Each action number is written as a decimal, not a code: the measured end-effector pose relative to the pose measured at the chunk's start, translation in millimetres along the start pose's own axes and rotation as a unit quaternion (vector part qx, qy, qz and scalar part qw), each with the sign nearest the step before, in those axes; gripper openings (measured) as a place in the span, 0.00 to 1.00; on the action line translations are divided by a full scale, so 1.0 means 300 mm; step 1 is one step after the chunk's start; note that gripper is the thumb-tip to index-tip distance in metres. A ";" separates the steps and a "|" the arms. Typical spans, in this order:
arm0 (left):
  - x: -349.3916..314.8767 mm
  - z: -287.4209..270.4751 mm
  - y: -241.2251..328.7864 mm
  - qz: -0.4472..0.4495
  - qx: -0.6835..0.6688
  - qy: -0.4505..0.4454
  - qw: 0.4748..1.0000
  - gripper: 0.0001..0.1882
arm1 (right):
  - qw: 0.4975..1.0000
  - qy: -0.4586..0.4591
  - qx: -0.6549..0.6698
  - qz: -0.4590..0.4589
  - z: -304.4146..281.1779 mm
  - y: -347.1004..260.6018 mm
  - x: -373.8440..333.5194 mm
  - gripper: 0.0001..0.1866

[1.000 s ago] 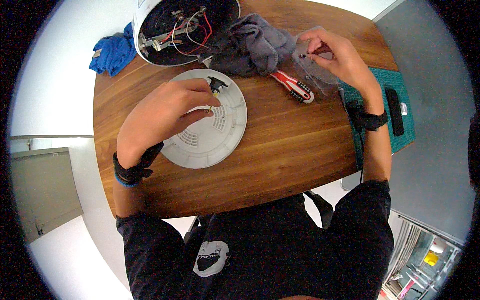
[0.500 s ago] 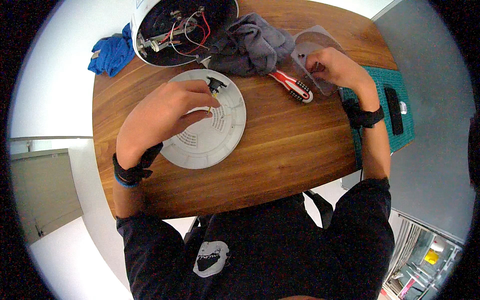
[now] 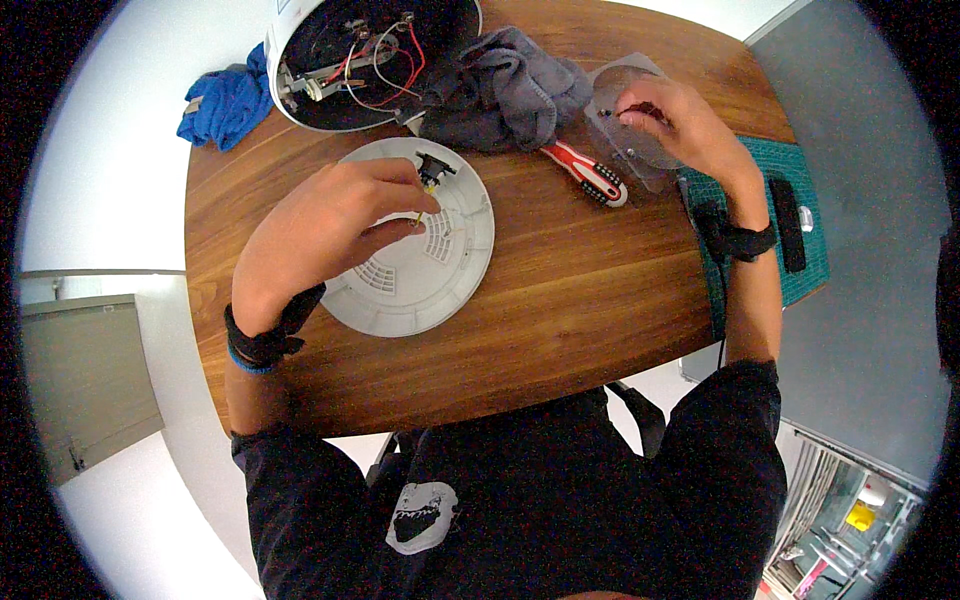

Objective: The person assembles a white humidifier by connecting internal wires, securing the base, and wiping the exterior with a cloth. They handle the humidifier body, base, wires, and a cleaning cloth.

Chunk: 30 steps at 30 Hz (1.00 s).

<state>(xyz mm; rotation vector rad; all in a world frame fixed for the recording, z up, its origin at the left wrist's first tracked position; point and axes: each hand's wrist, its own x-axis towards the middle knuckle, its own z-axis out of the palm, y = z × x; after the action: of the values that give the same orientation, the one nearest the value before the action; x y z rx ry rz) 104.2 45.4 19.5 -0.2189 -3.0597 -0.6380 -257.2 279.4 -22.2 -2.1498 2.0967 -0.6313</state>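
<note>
Toward the left edge of the tabletop point(image 3: 560, 270), the left hand point(image 3: 325, 220) is over a round white cover point(image 3: 455, 285), thumb and forefinger closed on a thin yellowish piece point(image 3: 418, 218) too small to identify. The step in hand appears to be steadying that piece while the other hand works among small parts. The hands are well apart; the right hand point(image 3: 685, 125) is over a clear plastic tray point(image 3: 655, 175) toward the right edge, fingers curled, though whether they grip anything I cannot tell. The next move seems to call for a fine fingertip pinch, since the dark bits in the tray are tiny.

The cover lies flat, pale and matt, with a raised rim and two fan-shaped groups of slots; a black fitting point(image 3: 433, 168) sits on its far part. Beyond, a red, white and black handle point(image 3: 588, 177) lies between tray and cover, beside a crumpled grey cloth point(image 3: 505, 90). By the far edge, a white-shelled housing point(image 3: 400, 50) shows its dark inside and red and white wires.
</note>
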 end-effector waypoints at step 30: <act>0.009 -0.008 -0.003 -0.008 -0.016 0.042 0.999 0.12 | 0.995 -0.089 -0.010 0.048 0.054 0.059 -0.038 0.08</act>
<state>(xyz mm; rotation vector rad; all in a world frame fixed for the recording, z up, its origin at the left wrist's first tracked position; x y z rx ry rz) 101.5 43.9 21.4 -0.1643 -2.9757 -0.6799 -268.2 285.6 -45.6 -2.0164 2.1039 -0.3938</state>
